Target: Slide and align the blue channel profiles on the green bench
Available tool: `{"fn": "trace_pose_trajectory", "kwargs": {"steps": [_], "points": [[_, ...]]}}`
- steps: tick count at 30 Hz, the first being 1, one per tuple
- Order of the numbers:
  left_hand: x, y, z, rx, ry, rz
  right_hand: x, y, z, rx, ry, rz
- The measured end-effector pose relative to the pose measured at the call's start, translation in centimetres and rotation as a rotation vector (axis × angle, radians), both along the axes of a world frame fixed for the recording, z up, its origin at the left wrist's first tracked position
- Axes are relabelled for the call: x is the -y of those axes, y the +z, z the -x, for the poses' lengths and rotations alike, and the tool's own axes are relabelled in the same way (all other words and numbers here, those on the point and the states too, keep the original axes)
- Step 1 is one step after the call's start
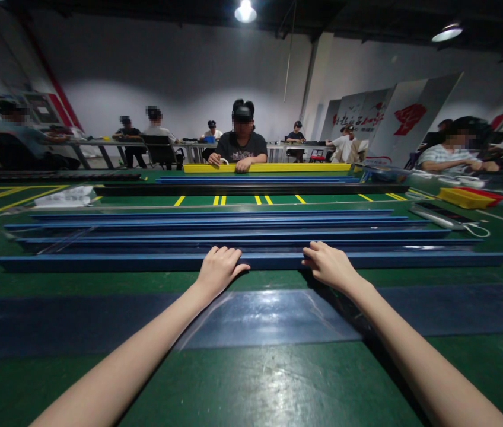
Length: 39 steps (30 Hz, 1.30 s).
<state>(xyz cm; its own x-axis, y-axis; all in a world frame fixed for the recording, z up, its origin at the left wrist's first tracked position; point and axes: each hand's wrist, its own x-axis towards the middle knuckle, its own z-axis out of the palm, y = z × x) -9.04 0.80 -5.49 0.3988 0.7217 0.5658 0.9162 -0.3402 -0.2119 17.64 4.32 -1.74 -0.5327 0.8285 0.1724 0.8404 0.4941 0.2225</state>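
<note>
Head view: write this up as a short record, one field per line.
left hand: left hand, gripping the nearest blue bar
right hand: right hand, fingers over the same bar's top edge
near side: clear plastic sheet, flat on the green table
beyond: more blue bars, then a black bar
far side: seated person, hands at a yellow bar
right side: yellow tray

Left hand (220,270) and right hand (328,264) gripped nearest blue strip (273,261); clear sheet (255,317) lay flat on green table (251,379).
</note>
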Motion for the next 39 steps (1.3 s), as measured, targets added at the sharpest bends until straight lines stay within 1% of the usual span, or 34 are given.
{"fn": "trace_pose_trajectory", "kwargs": {"steps": [26, 31, 35, 39], "points": [[0.0, 0.1, 0.0, -0.003, 0.030, -0.015, -0.2, -0.3, -0.2, -0.010, 0.016, -0.025], [0.0, 0.0, 0.1, -0.009, 0.027, -0.020, -0.7, -1.1, -0.2, 0.008, 0.057, -0.083], [-0.1, -0.1, 0.1, -0.011, 0.025, -0.030, -0.4, -1.9, 0.7, -0.035, 0.095, -0.161], [-0.1, -0.1, 0.1, -0.005, 0.023, -0.024, 0.0, -2.0, 1.6, -0.070, 0.140, -0.195]]}}
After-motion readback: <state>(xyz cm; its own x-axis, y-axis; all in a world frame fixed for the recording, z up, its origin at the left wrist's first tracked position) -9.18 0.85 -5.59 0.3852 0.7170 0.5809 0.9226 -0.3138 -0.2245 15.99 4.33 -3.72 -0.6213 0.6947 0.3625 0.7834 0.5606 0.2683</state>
